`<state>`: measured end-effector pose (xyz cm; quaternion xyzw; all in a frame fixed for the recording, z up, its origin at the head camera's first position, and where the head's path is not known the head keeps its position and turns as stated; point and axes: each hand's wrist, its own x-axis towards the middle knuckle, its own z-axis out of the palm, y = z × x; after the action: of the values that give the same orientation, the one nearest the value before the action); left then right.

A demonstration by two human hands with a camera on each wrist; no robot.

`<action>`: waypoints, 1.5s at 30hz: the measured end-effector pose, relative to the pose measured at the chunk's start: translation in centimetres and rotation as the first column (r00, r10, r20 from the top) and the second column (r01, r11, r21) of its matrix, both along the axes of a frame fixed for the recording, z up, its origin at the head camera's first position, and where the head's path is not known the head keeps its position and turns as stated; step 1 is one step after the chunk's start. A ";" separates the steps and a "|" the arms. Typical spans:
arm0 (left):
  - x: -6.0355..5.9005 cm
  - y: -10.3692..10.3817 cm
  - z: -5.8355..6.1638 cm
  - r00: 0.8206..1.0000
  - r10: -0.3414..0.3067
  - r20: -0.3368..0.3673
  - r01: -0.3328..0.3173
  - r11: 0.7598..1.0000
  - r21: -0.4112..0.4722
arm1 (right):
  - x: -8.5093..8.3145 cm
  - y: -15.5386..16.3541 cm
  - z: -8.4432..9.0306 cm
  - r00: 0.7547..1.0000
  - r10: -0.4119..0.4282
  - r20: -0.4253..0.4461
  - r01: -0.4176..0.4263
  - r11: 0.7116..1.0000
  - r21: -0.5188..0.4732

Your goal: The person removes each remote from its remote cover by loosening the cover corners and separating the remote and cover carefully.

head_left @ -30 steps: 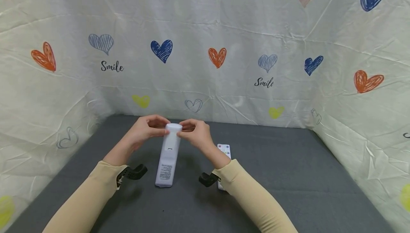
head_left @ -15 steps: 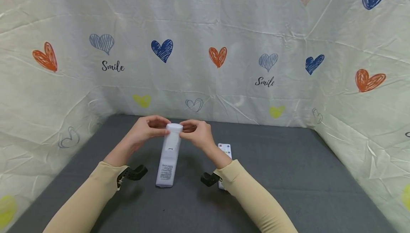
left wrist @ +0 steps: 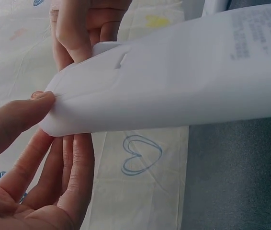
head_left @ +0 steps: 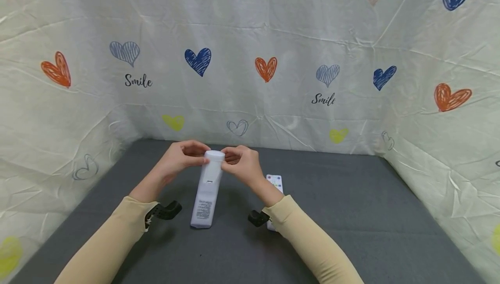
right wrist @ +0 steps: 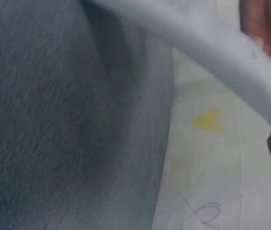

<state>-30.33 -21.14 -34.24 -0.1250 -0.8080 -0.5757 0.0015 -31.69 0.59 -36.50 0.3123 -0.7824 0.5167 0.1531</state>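
Note:
A white remote control [head_left: 207, 193] is held raised at its far end, its back with printed text facing up and its near end toward me. My left hand [head_left: 175, 161] pinches that far end from the left; in the left wrist view its thumb lies on top and the fingers sit beneath. From the other side my right hand [head_left: 247, 166] pinches the same end. A battery cover [left wrist: 85, 79] with a small notch is on the remote's back, and its outline seam shows. The right wrist view is blurred; the remote's side [right wrist: 207, 43] crosses it.
A second white remote control [head_left: 274, 182] with coloured buttons lies on the dark grey tabletop [head_left: 343, 214], partly hidden behind my right forearm. A white cloth [head_left: 293, 58] printed with hearts stands around the table's back and sides.
Both hands and the remote have shifted very slightly to the right in the head view, much as the background has. The grip looks nearly the same throughout.

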 end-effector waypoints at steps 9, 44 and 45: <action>0.1 -0.1 -0.3 1.000 0.004 -0.007 -0.004 1.000 0.006 | -0.4 0.2 -0.8 0.989 0.006 -0.149 -0.012 0.999 -0.041; 0.4 -0.6 -0.4 0.997 -0.032 -0.067 0.030 0.999 -0.032 | -0.7 -0.5 -1.5 0.971 -0.088 -0.222 0.058 0.988 -0.142; 0.4 -0.6 -0.4 0.997 -0.033 -0.071 0.030 0.999 -0.035 | -0.4 -0.5 -1.2 0.972 -0.090 -0.216 0.058 0.987 -0.150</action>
<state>-29.96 -21.73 -34.61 -0.1582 -0.8151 -0.5569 0.0190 -32.06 0.09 -37.67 0.3267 -0.7326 0.5271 0.2807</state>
